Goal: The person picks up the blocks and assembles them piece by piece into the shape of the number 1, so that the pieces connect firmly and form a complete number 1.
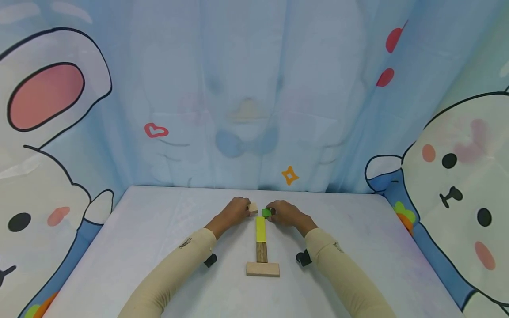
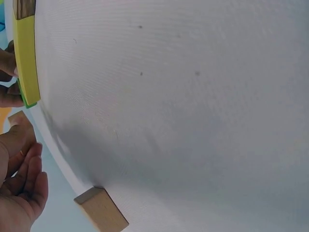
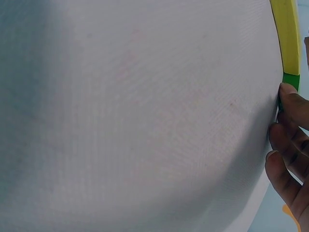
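One pale wooden block was pinched in the left hand; the right hand gripped a green block near the end of a yellow block.

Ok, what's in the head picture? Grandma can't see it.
A left hand pinches a pale wooden block and a right hand a green block. Nearer, on a white table, a yellow block, brown block and wide tan block form an upside-down T.
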Demonstrator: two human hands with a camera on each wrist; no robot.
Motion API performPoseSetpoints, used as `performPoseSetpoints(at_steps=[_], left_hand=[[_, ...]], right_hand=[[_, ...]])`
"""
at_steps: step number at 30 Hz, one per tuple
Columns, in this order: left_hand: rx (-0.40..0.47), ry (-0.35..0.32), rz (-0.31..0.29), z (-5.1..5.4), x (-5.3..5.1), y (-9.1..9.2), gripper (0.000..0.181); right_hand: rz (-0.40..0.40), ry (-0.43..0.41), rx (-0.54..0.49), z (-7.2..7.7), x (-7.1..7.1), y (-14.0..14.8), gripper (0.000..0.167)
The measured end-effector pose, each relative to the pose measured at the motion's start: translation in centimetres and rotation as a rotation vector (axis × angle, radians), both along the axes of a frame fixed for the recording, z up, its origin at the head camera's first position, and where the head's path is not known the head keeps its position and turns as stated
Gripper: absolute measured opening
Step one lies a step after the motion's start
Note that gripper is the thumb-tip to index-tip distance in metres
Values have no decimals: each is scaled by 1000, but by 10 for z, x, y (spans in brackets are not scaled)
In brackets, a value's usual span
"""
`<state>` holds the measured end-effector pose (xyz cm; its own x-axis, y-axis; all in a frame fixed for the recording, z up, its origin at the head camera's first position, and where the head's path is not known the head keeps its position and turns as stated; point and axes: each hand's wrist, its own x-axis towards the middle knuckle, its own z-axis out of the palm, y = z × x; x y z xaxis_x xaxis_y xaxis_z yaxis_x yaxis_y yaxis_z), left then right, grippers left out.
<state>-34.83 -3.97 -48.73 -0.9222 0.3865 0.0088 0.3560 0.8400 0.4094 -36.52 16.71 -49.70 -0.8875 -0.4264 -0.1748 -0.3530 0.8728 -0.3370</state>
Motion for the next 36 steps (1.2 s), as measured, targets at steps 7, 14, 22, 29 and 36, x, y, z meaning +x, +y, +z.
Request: performPoseSetpoints(at_steps=[7,14,22,29,36], left_hand=[[15,-20,-11,-2,-3,3,34],[31,-35,-15,-4,-3,4,32],[45,-53,-25,-5,-3,6,34],[49,-70,-25,-3,-2,8,34],[43,-66,-41,-6,-2,8,34]], right_hand=[[-4,-6,-3,0,0,0,37],[-4,-8,1,-2,0,0,37],[-5,-12,1,2,1,0,38],[0,-8,0,3,3,0,37],[-8,-7,1,1,2,-1,38]])
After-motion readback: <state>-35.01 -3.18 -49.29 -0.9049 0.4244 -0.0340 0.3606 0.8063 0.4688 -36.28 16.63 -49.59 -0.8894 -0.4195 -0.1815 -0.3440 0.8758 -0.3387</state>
